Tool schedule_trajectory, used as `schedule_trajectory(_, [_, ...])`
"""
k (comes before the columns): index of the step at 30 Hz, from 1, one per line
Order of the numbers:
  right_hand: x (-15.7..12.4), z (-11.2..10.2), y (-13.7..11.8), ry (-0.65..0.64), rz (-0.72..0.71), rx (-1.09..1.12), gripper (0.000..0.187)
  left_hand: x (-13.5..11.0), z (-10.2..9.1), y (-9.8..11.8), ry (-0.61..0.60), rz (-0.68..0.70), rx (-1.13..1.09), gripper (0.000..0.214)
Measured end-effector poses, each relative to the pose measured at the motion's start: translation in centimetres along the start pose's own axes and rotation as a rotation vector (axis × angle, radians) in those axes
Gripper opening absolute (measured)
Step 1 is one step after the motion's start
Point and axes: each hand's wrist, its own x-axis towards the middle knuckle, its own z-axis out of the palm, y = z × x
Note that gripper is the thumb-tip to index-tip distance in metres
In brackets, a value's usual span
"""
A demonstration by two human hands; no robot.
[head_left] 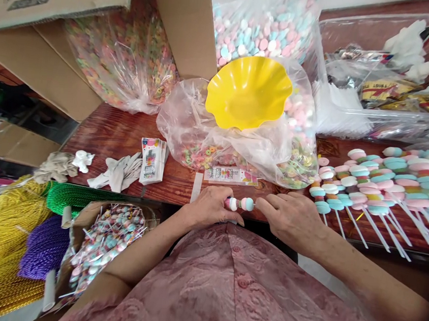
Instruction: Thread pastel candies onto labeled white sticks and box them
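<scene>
At the table's front edge, close to my body, my left hand (pixel 214 206) is closed around a candy skewer (pixel 247 204) of pink, white and blue pieces. My right hand (pixel 288 218) is closed at the skewer's right end, where a short bit of thin stick shows between the blue piece and my fingers. Just beyond my hands lies a flat printed clear wrapper (pixel 232 175), with a plain pale strip (pixel 196 187) to its left. Behind them a scalloped yellow bowl (pixel 249 92) rests on open plastic bags (pixel 188 122) of candy.
Several finished candy skewers (pixel 384 181) lie piled at right, sticks toward me. A stack of printed wrappers (pixel 153 161) and white gloves (pixel 118 171) lie left. A clear tub (pixel 388 115), carton (pixel 55 70) and skewer-filled box (pixel 108 244) stand around; cord bundles (pixel 8 230) hang lower left.
</scene>
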Motion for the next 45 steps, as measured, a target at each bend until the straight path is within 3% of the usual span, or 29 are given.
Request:
schedule_trajectory(7, [0.3, -0.8, 1.7, 0.179, -0.214, -0.003, 0.019, -0.3, -0.9, 0.0, -0.162, -0.101, -0.275, 0.043])
schedule_trajectory(12, [1.0, -0.8, 1.0, 0.183, -0.211, 0.053, 0.020, 0.2, -0.4, 0.5, -0.331, -0.077, -0.500, 0.043])
schedule_trajectory(16, [1.9, -0.7, 0.7, -0.043, -0.097, 0.117, 0.019, 0.4, -0.5, 0.9, -0.322, -0.029, -0.418, 0.043])
schedule_trajectory(19, [2.3, -0.6, 1.3, -0.256, 0.028, 0.101, 0.018, 0.1, -0.9, 1.2, -0.203, 0.020, -0.179, 0.046])
schedule_trajectory(21, [2.4, -0.4, 1.8, -0.289, 0.084, 0.074, 0.020, -0.3, -1.2, 1.2, -0.094, 0.062, 0.031, 0.059])
schedule_trajectory(24, [2.1, 0.1, 2.2, -0.219, 0.102, 0.079, 0.022, -0.8, -1.5, 0.8, -0.011, 0.026, 0.312, 0.072])
schedule_trajectory(28, [1.9, 0.8, 2.0, -0.078, 0.060, 0.145, 0.023, -1.1, -1.7, 0.1, 0.003, -0.030, 0.484, 0.029])
schedule_trajectory(31, [1.9, 1.0, 1.8, 0.042, -0.005, 0.088, 0.020, -1.1, -2.1, 0.0, -0.038, 0.004, 0.379, 0.012])
schedule_trajectory(35, [1.7, 0.7, 2.4, 0.142, -0.113, -0.026, 0.019, -0.8, -2.8, 0.3, -0.183, 0.027, 0.073, 0.022])
schedule_trajectory(38, [1.5, 0.4, 2.7, 0.162, -0.174, -0.043, 0.022, -0.5, -3.1, 0.4, -0.206, 0.045, -0.092, 0.027])
schedule_trajectory(42, [1.5, 0.0, 2.1, 0.163, -0.161, -0.010, 0.022, -0.3, -2.8, 0.7, -0.189, 0.025, -0.048, 0.029])
schedule_trajectory(45, [1.6, -0.2, 1.4, 0.083, -0.107, 0.159, 0.025, -0.2, -2.4, 1.0, -0.186, -0.003, 0.115, 0.031])
